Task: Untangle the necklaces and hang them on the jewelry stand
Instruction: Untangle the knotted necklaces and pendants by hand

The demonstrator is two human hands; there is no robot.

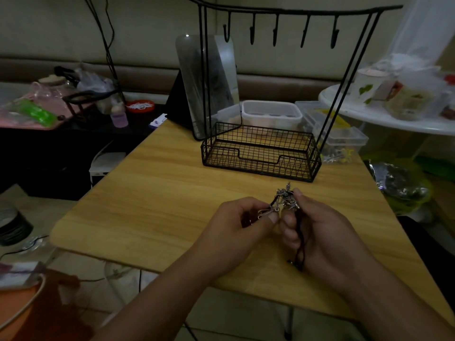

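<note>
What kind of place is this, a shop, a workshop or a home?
Most likely a room in a home. A brown padded sofa back runs behind the small light wooden table, a clear baby bottle with purple liquid stands on the dark side table, and food packets crowd the round white table.

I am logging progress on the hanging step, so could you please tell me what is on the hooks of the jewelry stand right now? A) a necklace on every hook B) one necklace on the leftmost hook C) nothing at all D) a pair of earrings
C: all five hooks of the jewelry stand are bare, while the tangled necklaces are held between the left hand and right hand over the table.
</note>
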